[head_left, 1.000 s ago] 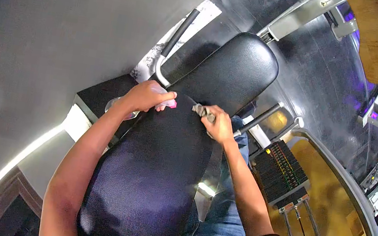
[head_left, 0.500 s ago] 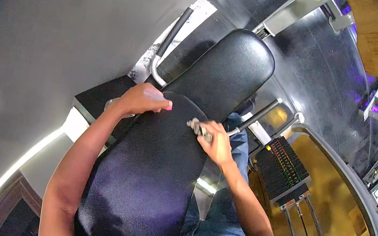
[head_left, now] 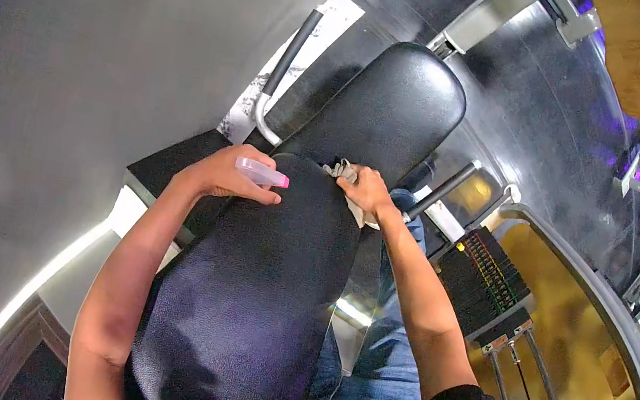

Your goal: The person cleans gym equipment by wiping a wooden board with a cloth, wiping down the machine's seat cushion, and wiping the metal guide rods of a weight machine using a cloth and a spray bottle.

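My left hand [head_left: 228, 173] is closed around a spray bottle, whose clear trigger head [head_left: 255, 170] with a pink nozzle shows above the fingers; the rest is mostly hidden by the hand. It is over the left edge of the black padded backrest [head_left: 250, 273]. A crumpled pale cloth [head_left: 341, 172] is bunched in my right hand [head_left: 367, 192], at the backrest's upper right edge. Part of the cloth hangs down beneath the palm. Just beyond lies the black seat pad [head_left: 407, 101] of the exercise machine.
Black-gripped handles stand on either side of the seat, a left handle [head_left: 290, 53] and a right handle [head_left: 447, 188]. A weight stack [head_left: 482, 288] is at the right, by a gold-coloured panel [head_left: 568, 323]. A grey wall [head_left: 135, 45] fills the left.
My right hand has moved up and slightly right with the cloth, to the backrest's top edge. My left hand has turned a little, showing more of the spray head.
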Motion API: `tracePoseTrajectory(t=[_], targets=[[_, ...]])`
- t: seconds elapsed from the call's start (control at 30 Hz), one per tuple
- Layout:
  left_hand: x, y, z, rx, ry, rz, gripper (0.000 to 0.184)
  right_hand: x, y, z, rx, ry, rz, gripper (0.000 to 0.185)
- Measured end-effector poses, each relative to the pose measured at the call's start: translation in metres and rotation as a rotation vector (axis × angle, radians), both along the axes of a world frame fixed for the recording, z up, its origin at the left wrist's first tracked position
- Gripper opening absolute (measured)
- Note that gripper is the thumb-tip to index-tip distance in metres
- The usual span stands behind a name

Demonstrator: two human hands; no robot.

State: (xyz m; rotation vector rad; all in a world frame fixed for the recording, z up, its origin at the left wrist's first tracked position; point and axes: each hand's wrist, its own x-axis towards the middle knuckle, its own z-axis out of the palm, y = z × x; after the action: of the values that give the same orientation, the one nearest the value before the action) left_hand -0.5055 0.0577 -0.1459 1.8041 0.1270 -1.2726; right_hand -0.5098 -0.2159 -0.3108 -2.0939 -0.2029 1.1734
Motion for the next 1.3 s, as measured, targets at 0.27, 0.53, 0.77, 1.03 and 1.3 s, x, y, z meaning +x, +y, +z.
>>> tracePoseTrajectory(t=[0.27, 0.53, 0.77, 1.03, 1.3], targets=[[0.0, -0.004, 0.001, 0.067, -0.075, -0.04, 0.031, -0.077, -0.042, 0.055, 0.016, -0.099, -0.391, 0.041], [0.001, -0.008, -0.003, 0.189, -0.11, -0.112, 0.04, -0.128, -0.042, 0.087, 0.147, -0.262, -0.667, 0.036], [-0.005, -0.009, -0.011, 0.305, -0.189, -0.195, 0.051, -0.09, -0.044, -0.006, 0.265, 0.434, -0.936, 0.035], [0.006, -0.061, 0.015, 0.393, -0.38, -0.525, 0.041, -0.142, -0.052, 0.024, 0.543, 0.71, -1.217, 0.031], [0.031, -0.175, -0.003, 0.254, -0.506, -0.517, 0.041, -0.14, -0.109, 0.064, 0.587, 0.754, -0.935, 0.028]])
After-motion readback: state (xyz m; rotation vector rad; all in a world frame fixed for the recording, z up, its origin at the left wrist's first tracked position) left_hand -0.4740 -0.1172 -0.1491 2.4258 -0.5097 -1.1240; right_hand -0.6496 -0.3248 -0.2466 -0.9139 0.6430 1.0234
